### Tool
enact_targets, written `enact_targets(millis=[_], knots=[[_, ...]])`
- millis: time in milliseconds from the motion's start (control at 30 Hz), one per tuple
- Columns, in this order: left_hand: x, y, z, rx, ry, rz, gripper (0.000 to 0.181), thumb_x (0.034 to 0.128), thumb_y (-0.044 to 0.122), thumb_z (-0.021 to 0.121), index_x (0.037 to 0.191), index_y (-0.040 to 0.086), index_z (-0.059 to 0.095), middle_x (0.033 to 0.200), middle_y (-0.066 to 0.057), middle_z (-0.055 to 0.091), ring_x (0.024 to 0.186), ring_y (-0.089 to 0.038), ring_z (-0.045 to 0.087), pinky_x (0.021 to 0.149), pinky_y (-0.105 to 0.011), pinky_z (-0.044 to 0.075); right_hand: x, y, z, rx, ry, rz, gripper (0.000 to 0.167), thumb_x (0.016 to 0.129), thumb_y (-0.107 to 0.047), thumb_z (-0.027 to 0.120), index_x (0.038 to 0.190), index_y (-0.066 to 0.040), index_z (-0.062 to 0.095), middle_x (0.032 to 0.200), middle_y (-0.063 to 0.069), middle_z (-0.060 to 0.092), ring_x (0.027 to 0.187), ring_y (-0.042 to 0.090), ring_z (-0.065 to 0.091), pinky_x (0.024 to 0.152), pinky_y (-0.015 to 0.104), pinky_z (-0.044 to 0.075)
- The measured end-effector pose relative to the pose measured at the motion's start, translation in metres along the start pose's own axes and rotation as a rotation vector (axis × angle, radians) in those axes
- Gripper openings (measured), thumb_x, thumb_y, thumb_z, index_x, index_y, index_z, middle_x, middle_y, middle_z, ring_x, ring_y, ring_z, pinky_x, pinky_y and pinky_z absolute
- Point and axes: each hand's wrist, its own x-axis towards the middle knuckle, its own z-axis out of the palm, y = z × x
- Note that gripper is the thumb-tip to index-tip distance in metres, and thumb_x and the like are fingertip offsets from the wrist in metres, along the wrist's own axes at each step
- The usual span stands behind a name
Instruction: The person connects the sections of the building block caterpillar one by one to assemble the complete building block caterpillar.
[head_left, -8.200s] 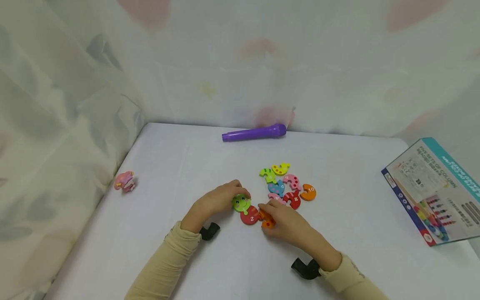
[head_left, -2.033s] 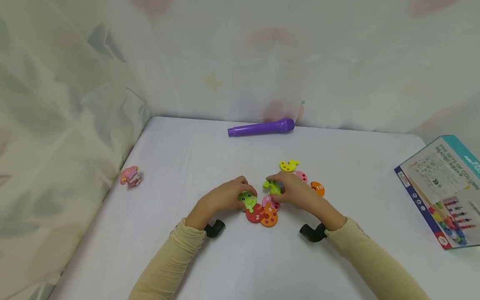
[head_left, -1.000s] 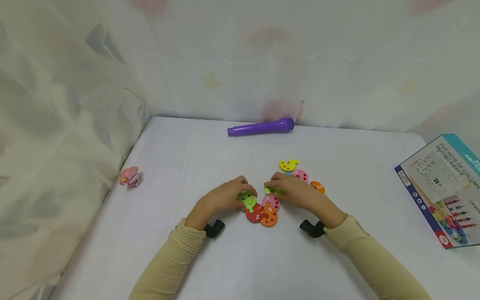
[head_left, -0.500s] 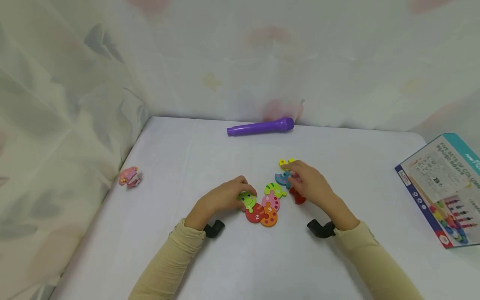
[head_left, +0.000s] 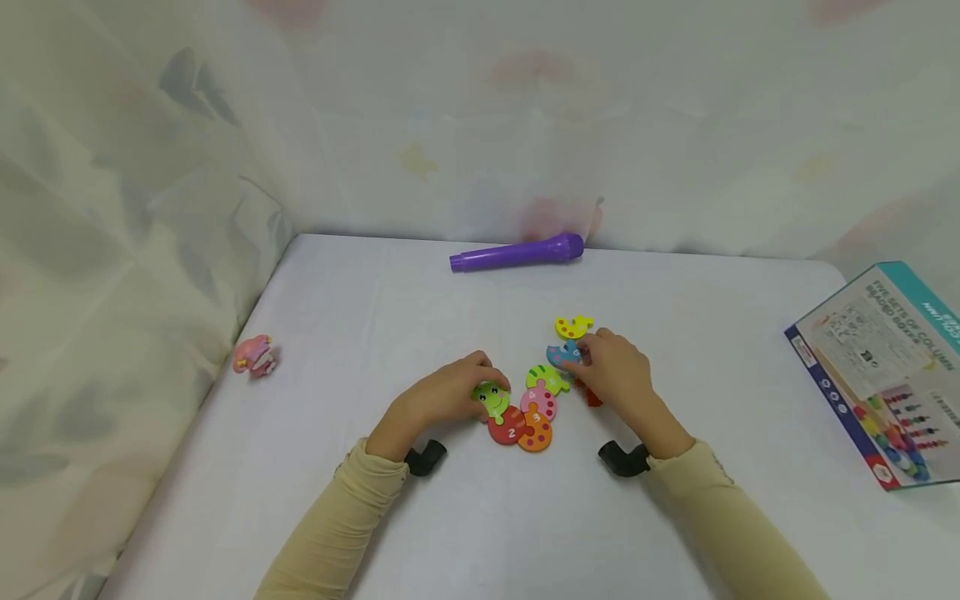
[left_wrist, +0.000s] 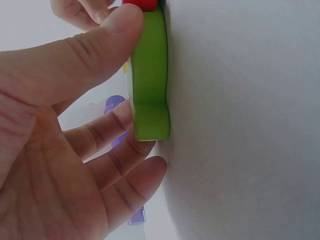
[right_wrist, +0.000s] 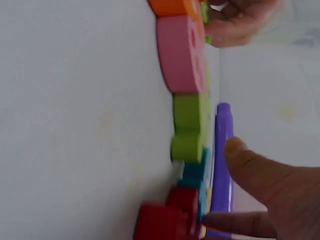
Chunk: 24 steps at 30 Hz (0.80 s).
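Head view: I see a glossy, rounded orange piece (head_left: 536, 435) and red piece (head_left: 505, 427) interlocked on the table (head_left: 360, 317); left hand (head_left: 442, 393) grips the green face piece (head_left: 493, 402). Linking step, I judge; next likely calls for mating the tabbed striped green piece (head_left: 544, 379) with the blue piece (head_left: 560, 356). Right hand (head_left: 621, 377) beside it, can't tell if gripping. Behind: smooth purple microphone (head_left: 517, 254).

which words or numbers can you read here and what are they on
"2" on the red piece
"3" on the orange piece
"4", slightly blurred, on the pink piece
"FIVE SETS OF COLUMN" on the box
Too blurred or small to read surely: the box's second title line, its teal side, its fine print, and any mark on the striped green piece.
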Motion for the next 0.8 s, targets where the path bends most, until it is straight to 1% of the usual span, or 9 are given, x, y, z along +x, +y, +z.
enact_targets(millis=[100, 200, 300, 400, 500, 567, 667, 733, 800], knots=[[0.0, -0.001, 0.001, 0.004, 0.002, 0.006, 0.043, 0.0739, 0.016, 0.078, 0.113, 0.025, 0.064, 0.108, 0.002, 0.048, 0.096, -0.012, 0.05, 0.085, -0.028, 0.044, 0.006, -0.01, 0.007, -0.095, -0.009, 0.015, 0.058, 0.079, -0.055, 0.063, 0.103, -0.002, 0.062, 0.087, 0.01, 0.052, 0.071, 0.025, 0.052, 0.05, 0.033, 0.043], [0.001, -0.003, 0.002, 0.01, 0.007, 0.011, 0.043, 0.0733, 0.016, 0.078, 0.113, 0.025, 0.064, 0.108, 0.003, 0.048, 0.095, -0.012, 0.05, 0.084, -0.027, 0.044, 0.011, -0.02, 0.011, -0.158, 0.0, 0.022, 0.062, 0.079, -0.057, 0.061, 0.104, 0.0, 0.06, 0.09, 0.013, 0.053, 0.07, 0.028, 0.053, 0.052, 0.038, 0.044], [0.002, -0.004, 0.003, 0.017, 0.012, 0.018, 0.044, 0.0731, 0.016, 0.078, 0.113, 0.025, 0.064, 0.107, 0.003, 0.048, 0.094, -0.011, 0.05, 0.083, -0.027, 0.044, 0.015, -0.026, 0.011, -0.181, -0.012, 0.029, 0.062, 0.08, -0.055, 0.062, 0.107, 0.001, 0.058, 0.089, 0.014, 0.054, 0.068, 0.028, 0.053, 0.055, 0.039, 0.046], [0.003, -0.005, 0.003, 0.027, 0.014, 0.029, 0.044, 0.0733, 0.016, 0.078, 0.114, 0.026, 0.064, 0.108, 0.003, 0.047, 0.094, -0.011, 0.05, 0.083, -0.026, 0.044, 0.018, -0.029, 0.01, -0.187, -0.043, 0.042, 0.06, 0.081, -0.052, 0.063, 0.109, 0.002, 0.056, 0.087, 0.014, 0.054, 0.067, 0.027, 0.052, 0.055, 0.038, 0.045], [0.004, -0.006, 0.004, 0.033, 0.012, 0.035, 0.044, 0.0735, 0.015, 0.078, 0.114, 0.026, 0.063, 0.108, 0.004, 0.047, 0.094, -0.01, 0.05, 0.084, -0.025, 0.043, 0.018, -0.027, 0.008, -0.161, -0.066, 0.047, 0.053, 0.083, -0.046, 0.064, 0.107, 0.0, 0.056, 0.084, 0.013, 0.054, 0.069, 0.026, 0.051, 0.054, 0.036, 0.044], [0.004, -0.006, 0.005, 0.029, 0.01, 0.032, 0.044, 0.0736, 0.015, 0.078, 0.114, 0.025, 0.064, 0.108, 0.004, 0.047, 0.094, -0.01, 0.05, 0.084, -0.025, 0.043, 0.016, -0.024, 0.008, -0.123, -0.063, 0.046, 0.049, 0.083, -0.042, 0.064, 0.109, -0.001, 0.056, 0.087, 0.013, 0.054, 0.072, 0.026, 0.051, 0.056, 0.036, 0.044], [0.004, -0.006, 0.005, 0.024, 0.005, 0.024, 0.044, 0.0739, 0.016, 0.077, 0.114, 0.025, 0.064, 0.108, 0.003, 0.047, 0.095, -0.01, 0.049, 0.084, -0.025, 0.043, 0.009, -0.019, 0.005, -0.025, -0.037, 0.043, 0.05, 0.082, -0.037, 0.065, 0.116, -0.003, 0.055, 0.103, 0.014, 0.058, 0.083, 0.027, 0.054, 0.064, 0.04, 0.048], [0.004, -0.006, 0.004, 0.021, 0.002, 0.017, 0.043, 0.0742, 0.016, 0.077, 0.114, 0.026, 0.063, 0.109, 0.003, 0.047, 0.095, -0.01, 0.049, 0.084, -0.025, 0.043, 0.002, -0.017, 0.002, 0.058, -0.023, 0.041, 0.055, 0.081, -0.036, 0.066, 0.124, -0.004, 0.052, 0.114, 0.015, 0.056, 0.091, 0.028, 0.055, 0.071, 0.044, 0.048], [0.003, -0.005, 0.003, 0.012, 0.001, 0.014, 0.043, 0.0745, 0.016, 0.077, 0.114, 0.025, 0.064, 0.109, 0.003, 0.047, 0.096, -0.011, 0.049, 0.084, -0.026, 0.044, -0.006, -0.016, -0.001, 0.136, -0.016, 0.027, 0.057, 0.081, -0.036, 0.067, 0.126, -0.006, 0.051, 0.121, 0.015, 0.054, 0.096, 0.029, 0.055, 0.075, 0.045, 0.047]])
